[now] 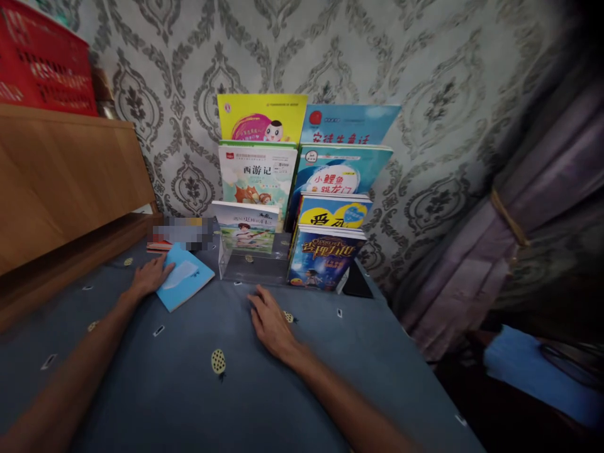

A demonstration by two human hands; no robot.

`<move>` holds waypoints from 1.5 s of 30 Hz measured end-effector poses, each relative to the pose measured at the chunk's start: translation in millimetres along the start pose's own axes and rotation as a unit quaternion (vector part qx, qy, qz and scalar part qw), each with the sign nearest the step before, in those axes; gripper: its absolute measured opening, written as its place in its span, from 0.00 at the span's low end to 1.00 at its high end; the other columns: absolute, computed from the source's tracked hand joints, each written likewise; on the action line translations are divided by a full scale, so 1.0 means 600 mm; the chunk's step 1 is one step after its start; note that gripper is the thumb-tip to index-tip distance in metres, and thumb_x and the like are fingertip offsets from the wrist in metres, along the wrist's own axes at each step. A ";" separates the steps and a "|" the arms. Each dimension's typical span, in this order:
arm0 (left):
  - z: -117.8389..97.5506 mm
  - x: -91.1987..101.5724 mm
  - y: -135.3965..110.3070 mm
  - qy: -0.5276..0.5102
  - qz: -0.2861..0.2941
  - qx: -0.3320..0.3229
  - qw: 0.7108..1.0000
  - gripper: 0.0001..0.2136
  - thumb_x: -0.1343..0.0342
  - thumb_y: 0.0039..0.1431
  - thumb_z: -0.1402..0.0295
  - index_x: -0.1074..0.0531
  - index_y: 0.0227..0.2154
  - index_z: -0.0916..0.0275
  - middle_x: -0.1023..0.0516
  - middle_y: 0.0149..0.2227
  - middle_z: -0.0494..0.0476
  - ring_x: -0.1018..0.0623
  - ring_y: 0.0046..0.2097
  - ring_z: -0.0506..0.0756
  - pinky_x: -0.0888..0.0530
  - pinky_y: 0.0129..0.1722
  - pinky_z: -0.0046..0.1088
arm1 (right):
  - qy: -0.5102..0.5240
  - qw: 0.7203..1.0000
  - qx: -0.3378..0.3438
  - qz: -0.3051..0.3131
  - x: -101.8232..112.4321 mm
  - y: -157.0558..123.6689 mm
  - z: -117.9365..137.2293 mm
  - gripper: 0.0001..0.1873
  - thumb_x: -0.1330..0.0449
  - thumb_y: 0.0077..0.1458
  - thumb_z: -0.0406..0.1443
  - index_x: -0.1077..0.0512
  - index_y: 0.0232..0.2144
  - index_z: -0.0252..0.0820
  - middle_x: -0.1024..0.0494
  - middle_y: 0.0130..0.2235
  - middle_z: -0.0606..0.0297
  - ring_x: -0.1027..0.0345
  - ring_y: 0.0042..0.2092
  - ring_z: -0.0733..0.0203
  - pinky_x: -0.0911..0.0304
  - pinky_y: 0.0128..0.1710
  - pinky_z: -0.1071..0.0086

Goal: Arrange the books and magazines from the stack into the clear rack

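Note:
My left hand [150, 275] lies flat with fingers stretched out, its fingertips on the left edge of a thin light-blue book [186, 277] lying on the grey-blue cloth. My right hand [270, 324] rests palm down on the cloth, fingers together and extended, just in front of a clear tiered book stand [255, 267]. The stand holds several children's books in two columns: on the left a yellow one [262, 116], a white one [257, 173] and a small one [245, 226]; on the right several blue ones [325, 255]. The lowest left slot of the stand holds no book.
The grey-blue cloth [198, 390] has small printed motifs. A wooden headboard or cabinet [61, 182] stands at left with a red crate [42, 63] on top. Patterned wallpaper is behind. A purple curtain [533, 207] hangs at right, with a blue object [528, 371] below.

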State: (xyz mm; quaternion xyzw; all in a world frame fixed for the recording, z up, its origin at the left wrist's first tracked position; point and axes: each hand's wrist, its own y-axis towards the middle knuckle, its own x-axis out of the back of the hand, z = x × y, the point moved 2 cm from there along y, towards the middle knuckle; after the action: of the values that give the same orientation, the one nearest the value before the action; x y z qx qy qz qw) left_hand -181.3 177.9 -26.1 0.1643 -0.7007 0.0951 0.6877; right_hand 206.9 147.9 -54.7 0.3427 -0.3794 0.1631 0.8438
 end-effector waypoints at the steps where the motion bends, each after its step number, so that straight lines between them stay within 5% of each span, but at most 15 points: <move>1: 0.001 -0.003 -0.006 -0.005 0.008 0.005 1.000 0.34 0.68 0.67 0.51 0.47 0.68 0.69 0.38 0.67 0.75 0.35 0.66 0.72 0.37 0.60 0.58 | 0.003 1.000 -0.001 0.001 -0.001 0.000 -0.001 0.22 0.48 0.62 0.29 0.30 0.57 0.41 0.35 0.64 0.48 0.38 0.65 0.48 0.38 0.63 0.51; 10: -0.006 0.003 -0.064 0.005 0.010 -0.003 1.000 0.32 0.67 0.67 0.54 0.42 0.67 0.67 0.41 0.69 0.69 0.42 0.70 0.69 0.38 0.62 0.58 | -0.007 1.000 -0.003 0.025 0.002 0.005 0.011 0.20 0.49 0.64 0.30 0.29 0.56 0.38 0.35 0.64 0.47 0.39 0.65 0.49 0.40 0.64 0.53; 17: -0.044 0.008 -0.119 -0.006 0.020 -0.016 1.000 0.32 0.69 0.68 0.54 0.44 0.68 0.69 0.43 0.70 0.69 0.45 0.71 0.66 0.41 0.65 0.57 | -0.034 0.995 0.069 0.055 0.022 0.001 0.042 0.20 0.49 0.63 0.28 0.29 0.55 0.40 0.33 0.63 0.50 0.38 0.64 0.50 0.37 0.62 0.54; 27: -0.103 0.001 -0.192 -0.013 0.008 -0.120 0.993 0.30 0.65 0.68 0.55 0.44 0.68 0.66 0.43 0.70 0.66 0.44 0.71 0.64 0.41 0.65 0.53 | 0.004 0.992 0.118 0.053 0.034 -0.018 0.077 0.17 0.49 0.67 0.32 0.27 0.53 0.37 0.26 0.58 0.52 0.32 0.58 0.53 0.35 0.60 0.57; 37: -0.183 -0.004 -0.255 -0.062 -0.008 -0.252 0.966 0.29 0.63 0.69 0.53 0.41 0.67 0.61 0.41 0.69 0.63 0.42 0.71 0.62 0.42 0.67 0.50 | 0.016 0.995 0.083 0.044 0.039 -0.043 0.073 0.16 0.47 0.66 0.33 0.24 0.51 0.39 0.24 0.57 0.53 0.31 0.58 0.54 0.35 0.59 0.58; 45: -0.268 0.004 -0.268 -0.075 0.006 -0.289 0.954 0.28 0.60 0.69 0.54 0.41 0.66 0.62 0.41 0.69 0.65 0.42 0.71 0.62 0.42 0.66 0.52 | -0.004 0.998 0.059 0.033 0.062 -0.065 0.047 0.17 0.46 0.65 0.33 0.25 0.52 0.37 0.24 0.57 0.51 0.31 0.59 0.54 0.39 0.62 0.55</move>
State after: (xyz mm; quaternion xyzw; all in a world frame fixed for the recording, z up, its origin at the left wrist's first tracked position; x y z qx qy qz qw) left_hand 26.7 86.4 -32.8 -0.0394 -0.7490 -0.1202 0.6504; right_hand 237.2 100.9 -31.1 0.3800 -0.3832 0.2115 0.8149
